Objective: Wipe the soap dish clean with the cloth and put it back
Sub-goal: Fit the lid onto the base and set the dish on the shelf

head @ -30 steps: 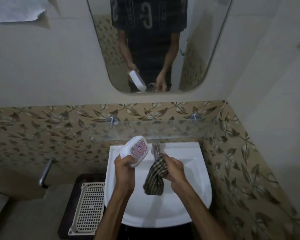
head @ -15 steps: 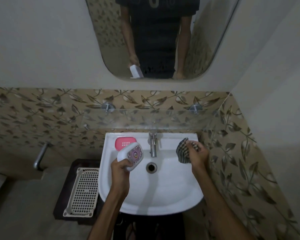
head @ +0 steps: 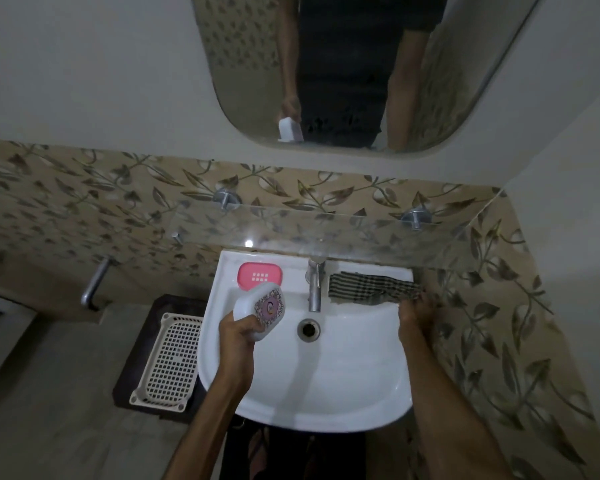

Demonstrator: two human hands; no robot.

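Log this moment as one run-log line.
left hand: grips soap dish lid | right hand: touches cloth on sink rim

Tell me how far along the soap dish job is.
Wiping looks finished: the checked cloth lies spread on the basin ledge, the right hand at its corner. The left hand holds the white soap dish lid above the bowl. Left: setting it on the pink tray.
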